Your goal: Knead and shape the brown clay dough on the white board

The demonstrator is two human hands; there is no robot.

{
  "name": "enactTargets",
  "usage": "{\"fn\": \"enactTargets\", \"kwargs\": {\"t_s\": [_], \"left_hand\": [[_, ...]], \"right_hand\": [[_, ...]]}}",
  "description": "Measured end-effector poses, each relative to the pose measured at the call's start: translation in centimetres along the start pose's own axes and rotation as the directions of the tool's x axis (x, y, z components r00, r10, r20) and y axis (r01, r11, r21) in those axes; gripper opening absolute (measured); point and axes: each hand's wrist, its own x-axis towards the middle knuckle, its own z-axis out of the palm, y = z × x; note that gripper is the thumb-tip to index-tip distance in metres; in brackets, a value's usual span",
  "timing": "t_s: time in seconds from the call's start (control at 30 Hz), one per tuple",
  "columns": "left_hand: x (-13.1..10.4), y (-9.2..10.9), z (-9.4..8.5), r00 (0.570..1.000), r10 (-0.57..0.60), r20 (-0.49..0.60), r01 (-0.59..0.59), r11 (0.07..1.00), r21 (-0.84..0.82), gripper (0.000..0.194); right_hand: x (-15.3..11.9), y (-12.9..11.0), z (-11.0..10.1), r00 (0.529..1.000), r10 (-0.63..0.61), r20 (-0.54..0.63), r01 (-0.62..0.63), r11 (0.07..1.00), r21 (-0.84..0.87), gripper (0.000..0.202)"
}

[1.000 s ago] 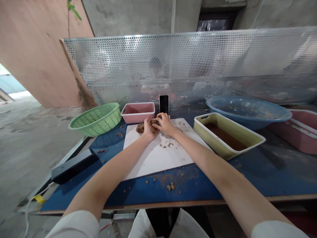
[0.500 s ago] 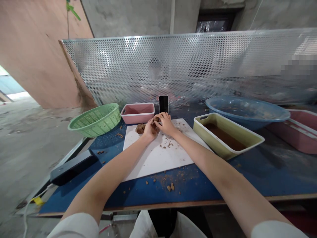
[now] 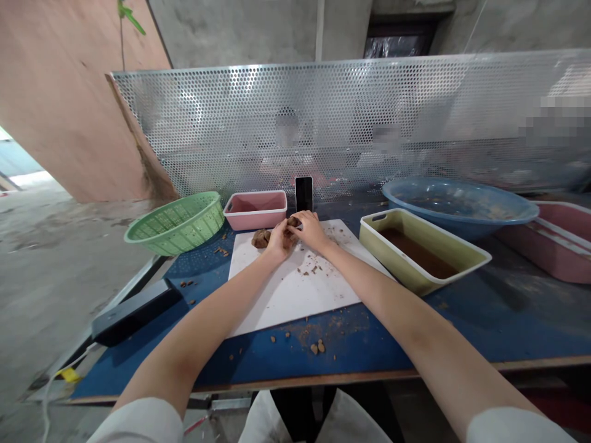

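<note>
Over the far part of a white board, my left hand and my right hand are closed together on a brown, earthy lump. Both sets of fingers press on it, and my hands cover much of it. Another brown lump lies on the board just left of my left hand. Brown crumbs are scattered on the board below my right hand. Whether the lump is clay, soil or a root I cannot tell.
A green basket and pink tub stand at the far left, a phone upright behind my hands. To the right are an olive tub of brown water, a blue basin and another pink tub. A perforated metal panel stands behind.
My hands stay in nearly the same place on the lump, with only slight finger movement. The whole view has shifted a little.
</note>
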Motion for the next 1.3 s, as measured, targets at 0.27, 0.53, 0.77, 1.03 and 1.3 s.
{"fn": "enactTargets", "kwargs": {"t_s": [0.27,0.53,0.77,1.03,1.3], "left_hand": [[0.0,-0.3,-0.2,0.998,0.066,-0.011,-0.066,0.997,0.027,0.014],[0.0,-0.5,-0.1,0.995,0.103,-0.015,-0.102,0.994,0.038,0.024],[0.2,-0.1,-0.2,0.999,-0.024,-0.023,0.025,0.999,0.032,0.016],[0.0,-0.2,0.1,0.999,0.048,0.024,-0.049,0.997,0.057,0.017],[0.5,-0.1,-0.4,0.994,-0.010,-0.105,0.005,0.999,-0.051,0.028]], "right_hand": [[0.2,0.2,-0.4,0.997,-0.014,0.070,0.016,0.999,-0.035,0.016],[0.2,-0.1,-0.7,0.996,-0.005,0.086,0.012,0.997,-0.074,0.021],[-0.1,-0.9,-0.6,0.993,-0.077,0.088,0.089,0.986,-0.142,0.030],[0.1,-1.3,-1.7,0.986,-0.112,0.121,0.144,0.939,-0.311,0.050],[0.1,-1.0,-0.4,0.992,-0.083,0.096,0.104,0.963,-0.247,0.058]]}}
